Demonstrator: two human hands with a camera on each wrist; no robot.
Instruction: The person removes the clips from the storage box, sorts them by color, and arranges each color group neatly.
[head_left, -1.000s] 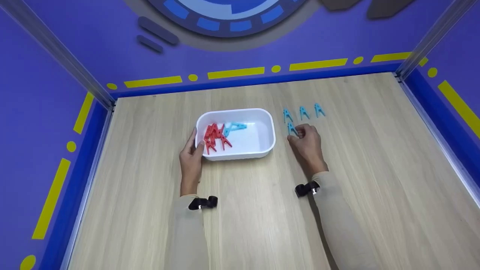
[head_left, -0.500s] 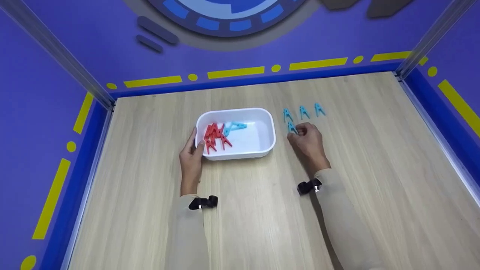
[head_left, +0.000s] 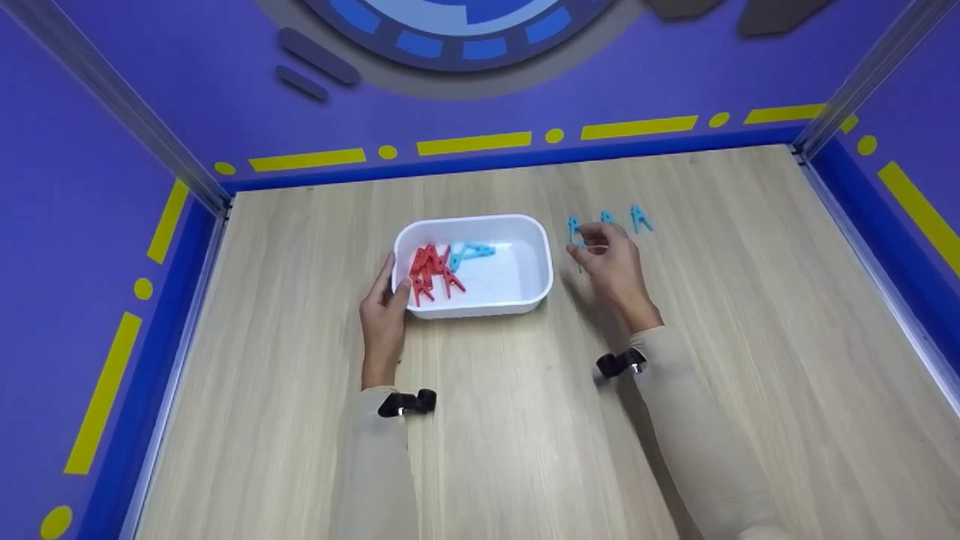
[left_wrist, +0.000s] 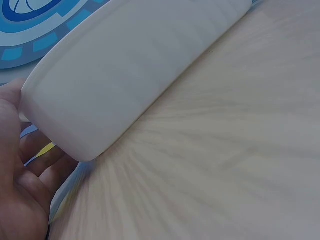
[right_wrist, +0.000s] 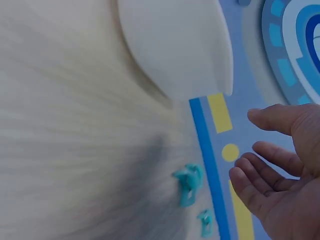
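Note:
My left hand (head_left: 383, 322) grips the left end of a white plastic tub (head_left: 480, 310), thumb over its rim and fingers against the outside wall. Inside the tub are several red clothespins (head_left: 429, 262) and some light blue clothespins (head_left: 472, 253). My right hand (head_left: 616, 271) hovers above the table right of the tub. In the right wrist view its thumb (right_wrist: 272, 119) and fingers are spread apart with nothing between them. Beneath it in the head view, one blue clothespin is mostly hidden. Blue clothespins (head_left: 639, 218) lie in a row just beyond, one partly covered by the fingers.
The light wooden table (head_left: 480, 435) is bounded by blue-purple panels (head_left: 480, 112) at the back and both sides. Black wrist cameras (head_left: 621, 364) are strapped over both sleeves.
My right hand has let go of the nearest blue clothespin and risen up and away over the row, now covering part of it. My left hand stays on the tub.

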